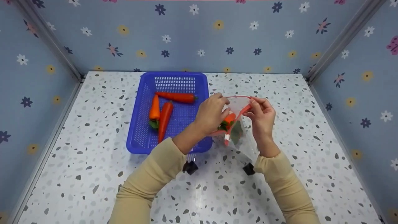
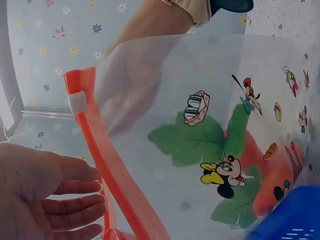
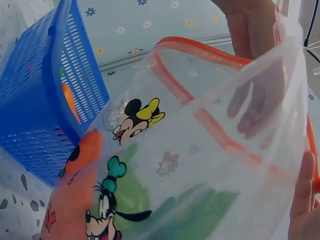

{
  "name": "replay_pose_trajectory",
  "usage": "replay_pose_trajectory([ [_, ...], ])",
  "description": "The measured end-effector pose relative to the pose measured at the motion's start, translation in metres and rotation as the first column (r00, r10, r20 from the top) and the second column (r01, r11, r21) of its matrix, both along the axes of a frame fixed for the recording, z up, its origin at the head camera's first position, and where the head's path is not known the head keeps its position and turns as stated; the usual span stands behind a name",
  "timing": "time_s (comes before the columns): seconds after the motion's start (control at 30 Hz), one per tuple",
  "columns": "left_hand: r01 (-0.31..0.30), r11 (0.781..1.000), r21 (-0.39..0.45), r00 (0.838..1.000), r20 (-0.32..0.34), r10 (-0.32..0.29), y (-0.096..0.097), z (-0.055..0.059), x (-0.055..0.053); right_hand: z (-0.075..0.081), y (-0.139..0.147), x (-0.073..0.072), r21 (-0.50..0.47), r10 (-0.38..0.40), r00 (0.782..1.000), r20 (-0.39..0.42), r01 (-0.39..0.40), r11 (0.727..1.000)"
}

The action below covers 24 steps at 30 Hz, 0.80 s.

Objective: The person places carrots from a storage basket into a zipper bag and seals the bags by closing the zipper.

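From here I see the right hand (image 1: 263, 116) pinching the bag (image 1: 240, 104) by its edge, probably to keep it open; the left hand (image 1: 210, 113), loosely bent, grips nothing visible at the mouth; a carrot (image 1: 230, 118) lies inside, the basket (image 1: 140, 150) alongside, likely for easy reach

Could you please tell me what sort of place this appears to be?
Probably a small staged work booth: flower-patterned panels stand at the back and both sides, grey strips run along the corners, and a speckled white tabletop fills the space between.
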<state>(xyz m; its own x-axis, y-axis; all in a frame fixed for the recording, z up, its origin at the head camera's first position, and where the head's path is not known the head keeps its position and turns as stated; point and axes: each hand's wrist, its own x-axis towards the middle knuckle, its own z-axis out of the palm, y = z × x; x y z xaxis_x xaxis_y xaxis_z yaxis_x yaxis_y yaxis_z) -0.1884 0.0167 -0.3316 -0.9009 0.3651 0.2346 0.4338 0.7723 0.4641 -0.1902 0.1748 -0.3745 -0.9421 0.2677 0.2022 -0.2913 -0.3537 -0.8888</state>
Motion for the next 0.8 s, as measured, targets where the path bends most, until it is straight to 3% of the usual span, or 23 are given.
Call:
replay_pose_trajectory([
  [0.2, 0.014, 0.994, 0.113, 0.993, -0.115, -0.001, -0.02, -0.013, -0.001, 0.001, 0.001, 0.0, -0.009, 0.002, 1.0, -0.015, -0.003, 1.0],
  [0.33, 0.021, 0.99, 0.142, 0.984, -0.178, 0.004, -0.037, -0.027, -0.002, 0.001, 0.001, 0.0, -0.019, 0.007, 1.0, -0.02, -0.008, 1.0],
  [0.8, -0.062, 0.997, 0.051, 0.99, -0.127, 0.068, -0.094, -0.076, -0.003, 0.0, 0.002, 0.001, 0.013, -0.004, 1.0, 0.021, 0.004, 1.0],
])
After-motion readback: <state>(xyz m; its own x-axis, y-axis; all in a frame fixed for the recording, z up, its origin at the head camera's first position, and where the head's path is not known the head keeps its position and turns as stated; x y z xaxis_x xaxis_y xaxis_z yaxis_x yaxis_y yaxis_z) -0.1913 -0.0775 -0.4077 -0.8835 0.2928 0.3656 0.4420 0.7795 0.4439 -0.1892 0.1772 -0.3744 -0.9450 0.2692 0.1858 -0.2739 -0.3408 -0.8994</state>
